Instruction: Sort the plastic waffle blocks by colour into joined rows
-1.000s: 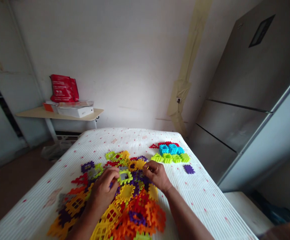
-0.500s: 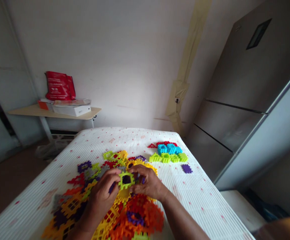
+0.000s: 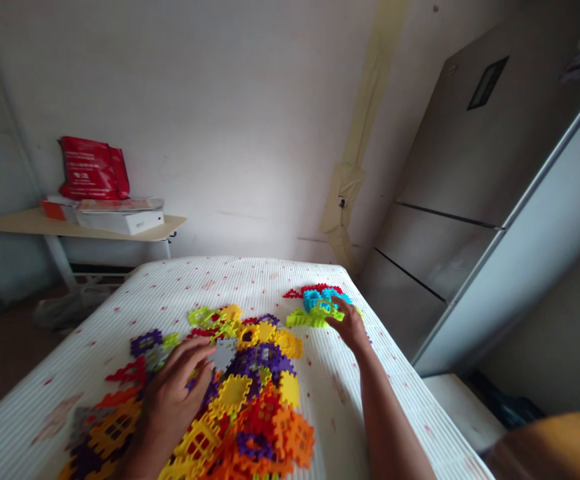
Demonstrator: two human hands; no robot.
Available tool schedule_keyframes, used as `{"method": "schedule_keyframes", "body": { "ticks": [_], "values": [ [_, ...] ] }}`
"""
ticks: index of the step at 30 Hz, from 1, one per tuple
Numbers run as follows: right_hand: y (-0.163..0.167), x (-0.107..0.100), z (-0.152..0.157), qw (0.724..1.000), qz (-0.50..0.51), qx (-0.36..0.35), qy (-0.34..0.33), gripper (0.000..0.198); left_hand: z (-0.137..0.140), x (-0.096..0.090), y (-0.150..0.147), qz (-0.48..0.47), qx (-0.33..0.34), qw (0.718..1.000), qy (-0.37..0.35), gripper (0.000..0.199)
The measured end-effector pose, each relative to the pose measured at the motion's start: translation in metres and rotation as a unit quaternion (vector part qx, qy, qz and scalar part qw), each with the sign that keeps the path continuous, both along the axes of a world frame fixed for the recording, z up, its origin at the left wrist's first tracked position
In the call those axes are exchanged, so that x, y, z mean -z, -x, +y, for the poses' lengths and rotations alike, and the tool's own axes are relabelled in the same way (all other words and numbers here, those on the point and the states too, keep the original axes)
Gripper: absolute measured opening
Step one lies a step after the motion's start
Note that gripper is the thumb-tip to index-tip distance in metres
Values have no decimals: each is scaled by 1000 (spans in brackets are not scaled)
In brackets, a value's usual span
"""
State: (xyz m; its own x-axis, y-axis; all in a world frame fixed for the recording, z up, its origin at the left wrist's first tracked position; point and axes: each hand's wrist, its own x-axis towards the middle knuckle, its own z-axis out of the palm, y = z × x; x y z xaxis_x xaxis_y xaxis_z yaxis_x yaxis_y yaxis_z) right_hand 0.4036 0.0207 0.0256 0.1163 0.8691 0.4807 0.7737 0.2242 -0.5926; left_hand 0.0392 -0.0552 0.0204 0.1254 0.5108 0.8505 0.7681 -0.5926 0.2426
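My right hand (image 3: 351,325) is over the sorted blocks on the far right, its thumb and fingers around a lime green interlocking square (image 3: 327,307). Right by it lie a row of lime green blocks (image 3: 300,318) and several light blue blocks (image 3: 313,299), partly hidden by the hand and the held piece. My left hand (image 3: 177,377) hovers over the left side of a mixed pile, fingers apart and holding nothing. A grey toothed square (image 3: 224,355) is beside its fingertips. Yellow (image 3: 233,393), purple (image 3: 257,360) and orange pieces (image 3: 297,440) fill the pile.
Red pieces (image 3: 327,289) lie behind the blue ones. A white dotted cloth (image 3: 210,277) covers the table. To the right stands a grey refrigerator (image 3: 430,220). At the back left, a side table (image 3: 15,223) bears a red bag (image 3: 93,170) and a white box (image 3: 120,221).
My right hand has moved right and away from me, taking the lime green square from the pile to the sorted blocks. My left hand has let go. The view has shifted right.
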Motion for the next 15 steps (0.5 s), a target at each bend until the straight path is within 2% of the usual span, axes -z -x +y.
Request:
{"method": "schedule_keyframes", "body": {
  "ticks": [4, 9, 15],
  "values": [
    [-9, 15, 9, 997, -62, 3, 34, 49, 1, 1, 1, 7, -2, 1000, -3, 12],
    [-6, 18, 16, 992, -107, -12, 64, 50, 0, 4, 4, 4, -7, 1000, 15, 13],
    [-4, 21, 18, 989, -135, -18, 50, 53, -1, 7, 6, -1, -6, 1000, 21, 12]
  ]
}}
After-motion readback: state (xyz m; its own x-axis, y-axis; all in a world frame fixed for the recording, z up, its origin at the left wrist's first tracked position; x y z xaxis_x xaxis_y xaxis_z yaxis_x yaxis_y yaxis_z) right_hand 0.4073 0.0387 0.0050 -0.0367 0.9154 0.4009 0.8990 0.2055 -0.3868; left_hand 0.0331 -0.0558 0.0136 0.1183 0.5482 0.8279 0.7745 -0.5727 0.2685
